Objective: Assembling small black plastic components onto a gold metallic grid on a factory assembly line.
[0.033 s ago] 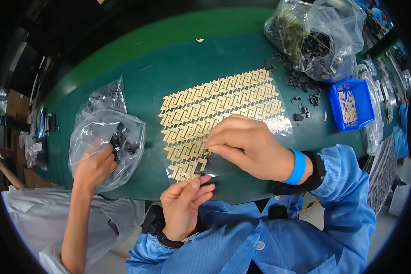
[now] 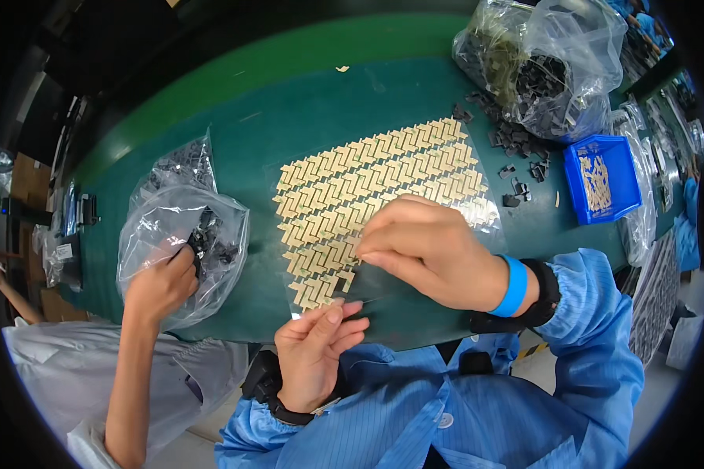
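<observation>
A clear plastic sheet (image 2: pixel 489 223) lies on the bench, covered with rows of beige L-shaped stick-on pieces (image 2: pixel 375 168). My right hand (image 2: pixel 438 254) is over the sheet's lower right part, thumb and forefinger pinched together at the end of a row. Whatever sits between those fingertips is hidden. At the sheet's near edge, my left hand (image 2: pixel 317 336) is palm up with its thumb pressed to the forefinger and the other fingers curled. I cannot make out what it pinches. One beige piece (image 2: pixel 346 280) lies just above the left fingertips.
To the left, a co-worker's hand (image 2: pixel 160 285) reaches into a clear bag (image 2: pixel 145 242) of black parts. Another bag (image 2: pixel 594 47) with black parts stands at far right; loose black pieces (image 2: pixel 516 141) lie beside it. A blue bin (image 2: pixel 630 187) holds beige pieces.
My right hand has shifted very slightly to the right. A small dark bit seen at my left fingertips no longer shows. The sheet stays in about the same place.
</observation>
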Demonstrator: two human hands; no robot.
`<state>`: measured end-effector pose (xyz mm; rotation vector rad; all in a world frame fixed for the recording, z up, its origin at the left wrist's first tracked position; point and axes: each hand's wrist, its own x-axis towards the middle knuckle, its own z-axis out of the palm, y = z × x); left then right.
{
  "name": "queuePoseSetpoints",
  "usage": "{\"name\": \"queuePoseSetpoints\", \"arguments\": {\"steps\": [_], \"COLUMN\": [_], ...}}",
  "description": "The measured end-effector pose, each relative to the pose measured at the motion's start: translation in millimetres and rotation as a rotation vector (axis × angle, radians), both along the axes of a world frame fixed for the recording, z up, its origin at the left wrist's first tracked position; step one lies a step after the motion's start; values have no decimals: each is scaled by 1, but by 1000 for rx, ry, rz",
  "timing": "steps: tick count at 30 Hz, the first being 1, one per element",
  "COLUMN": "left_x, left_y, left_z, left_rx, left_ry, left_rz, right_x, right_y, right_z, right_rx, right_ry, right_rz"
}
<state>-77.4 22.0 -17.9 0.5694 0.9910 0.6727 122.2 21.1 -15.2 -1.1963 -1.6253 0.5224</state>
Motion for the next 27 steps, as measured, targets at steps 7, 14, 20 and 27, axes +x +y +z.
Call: {"name": "queuePoseSetpoints", "arguments": {"steps": [7,14,20,27], "left_x": [-25,-6,0,13], "left_y": [6,16,9,-1], "left_z": [-3,4,8,23], "left_rx": [-102,-372,-164,417], "left_ry": [-175,-627,-547,7], "left_rz": [-489,-609,-579,-438], "right_x": [5,-1,4,0], "right_y": [-22,-35,-42,-43], "right_z": [14,21,24,26], "right_rx": [242,271,240,210], "right_ry": [-247,-138,-137,-271], "right_rz": [160,321,205,72]}}
